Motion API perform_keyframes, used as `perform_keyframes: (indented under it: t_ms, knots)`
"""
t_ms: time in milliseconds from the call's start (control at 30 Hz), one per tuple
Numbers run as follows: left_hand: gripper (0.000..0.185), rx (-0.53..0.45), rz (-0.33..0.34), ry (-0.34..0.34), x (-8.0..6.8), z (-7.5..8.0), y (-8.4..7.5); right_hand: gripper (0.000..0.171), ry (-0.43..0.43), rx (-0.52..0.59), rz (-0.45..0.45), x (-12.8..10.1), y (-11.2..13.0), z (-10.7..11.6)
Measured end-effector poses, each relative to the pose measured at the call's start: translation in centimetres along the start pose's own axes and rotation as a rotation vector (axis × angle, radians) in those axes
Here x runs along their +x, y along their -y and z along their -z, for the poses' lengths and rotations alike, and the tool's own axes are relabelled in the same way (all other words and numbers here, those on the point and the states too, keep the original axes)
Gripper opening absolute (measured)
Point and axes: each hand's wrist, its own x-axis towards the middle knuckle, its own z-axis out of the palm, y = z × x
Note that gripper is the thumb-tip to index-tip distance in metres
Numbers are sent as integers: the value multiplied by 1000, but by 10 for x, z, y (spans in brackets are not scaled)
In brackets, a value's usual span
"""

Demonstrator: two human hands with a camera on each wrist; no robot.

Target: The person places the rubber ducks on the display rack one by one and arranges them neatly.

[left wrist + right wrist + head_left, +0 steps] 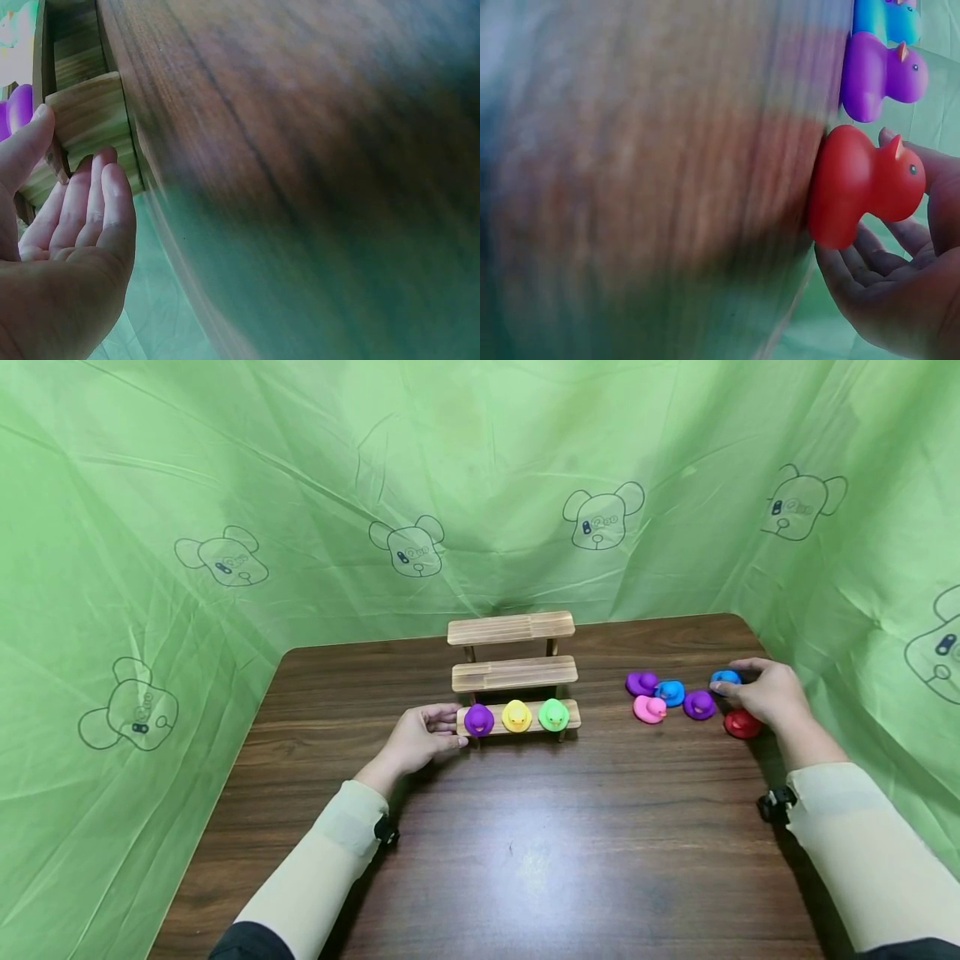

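Your left hand (420,739) rested with relaxed fingers against the left end of the wooden rack (513,672), steadying its bottom step beside the purple duck (478,720). Your right hand (761,693), fingers loosely curled, touched the blue duck (724,677), just above the red duck (741,723). You seemed mid-pick; closing on one duck alone came next.

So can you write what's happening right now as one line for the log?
left hand touches bottom step of wooden rack | right hand on blue duck, red duck beside | rack holds purple, yellow, green ducks
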Motion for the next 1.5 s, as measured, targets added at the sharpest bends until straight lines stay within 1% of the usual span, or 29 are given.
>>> perform_keyframes:
  t_ms: [367,467,600,700,867,967,1133,1333,1500]
  knots:
    - [57,15,-4,-3,-1,0,-1,67,-21,-34,22,0,0,-3]
    - [58,13,-3,3,-1,0,-1,66,-31,1,8,0,0,-4]
    - [60,7,6,1,-1,0,-2,66,-30,96,-19,1,2,-5]
    - [60,11,12,-4,-2,0,-3,66,-30,140,-28,1,3,-5]
    - [60,20,13,-4,-1,-1,-3,64,-71,157,-11,-1,6,-6]
    - [61,21,10,-1,-1,-1,-3,63,-107,118,18,-4,11,-7]
    - [60,17,-2,4,-1,0,-2,62,-173,32,87,-13,31,-7]
    - [60,9,7,8,-1,0,-4,56,-201,79,183,-27,67,-7]
    - [60,1,7,10,-1,1,-3,53,-177,142,273,-40,94,-13]
